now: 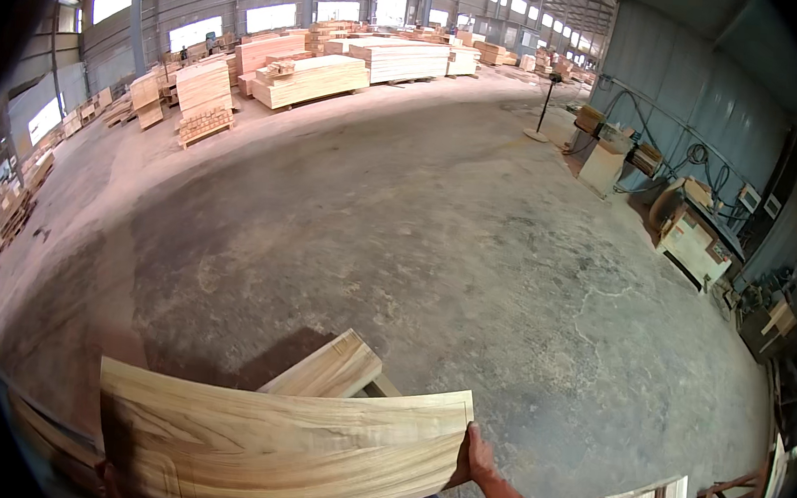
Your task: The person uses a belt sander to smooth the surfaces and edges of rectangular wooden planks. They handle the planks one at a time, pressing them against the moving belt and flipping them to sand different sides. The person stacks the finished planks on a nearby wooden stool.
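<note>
So the right hand (481, 457) clamps the wooden panel (290, 442) by its right edge above the floor (372, 228); fingers on the left hand (108, 481), lower-left corner, I can't make out. Weak hold there and the panel could twist loose.

Place: big woodworking workshop
Timber (404, 59): stacked high near windows (271, 15)
Floor (372, 228): broad, stained concrete
Machine (692, 246): by a metal wall (690, 108) hung with cables (697, 154)
</note>
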Demonstrator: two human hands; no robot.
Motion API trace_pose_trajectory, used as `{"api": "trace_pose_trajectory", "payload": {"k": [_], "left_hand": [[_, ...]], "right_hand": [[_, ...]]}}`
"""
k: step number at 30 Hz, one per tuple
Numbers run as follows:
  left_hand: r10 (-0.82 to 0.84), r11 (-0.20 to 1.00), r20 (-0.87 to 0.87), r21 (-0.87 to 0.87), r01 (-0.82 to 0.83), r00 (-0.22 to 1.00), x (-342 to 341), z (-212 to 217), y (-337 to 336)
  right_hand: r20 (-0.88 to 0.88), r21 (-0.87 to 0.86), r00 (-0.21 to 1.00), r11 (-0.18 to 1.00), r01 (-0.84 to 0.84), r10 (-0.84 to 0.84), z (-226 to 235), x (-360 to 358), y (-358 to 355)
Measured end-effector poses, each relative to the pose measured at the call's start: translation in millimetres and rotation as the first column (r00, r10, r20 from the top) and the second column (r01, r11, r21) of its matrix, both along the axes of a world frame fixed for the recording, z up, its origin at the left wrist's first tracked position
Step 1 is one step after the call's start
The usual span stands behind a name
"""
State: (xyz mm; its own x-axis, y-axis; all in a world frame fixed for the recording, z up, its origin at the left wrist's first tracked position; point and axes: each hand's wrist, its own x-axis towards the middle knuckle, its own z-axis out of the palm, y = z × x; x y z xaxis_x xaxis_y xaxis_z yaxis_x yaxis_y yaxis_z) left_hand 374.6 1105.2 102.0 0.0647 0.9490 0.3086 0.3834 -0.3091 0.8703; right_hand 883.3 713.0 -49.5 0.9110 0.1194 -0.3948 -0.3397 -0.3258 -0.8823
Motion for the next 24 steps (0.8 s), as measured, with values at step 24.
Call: {"api": "trace_pose_trajectory", "payload": {"k": [24], "left_hand": [[0.092,0.994,-0.741,0.102,-0.023,0.665,162,-103,80]], "right_hand": [[0.21,0.033,0.945,0.964,-0.264,0.252,17,195,153]]}}
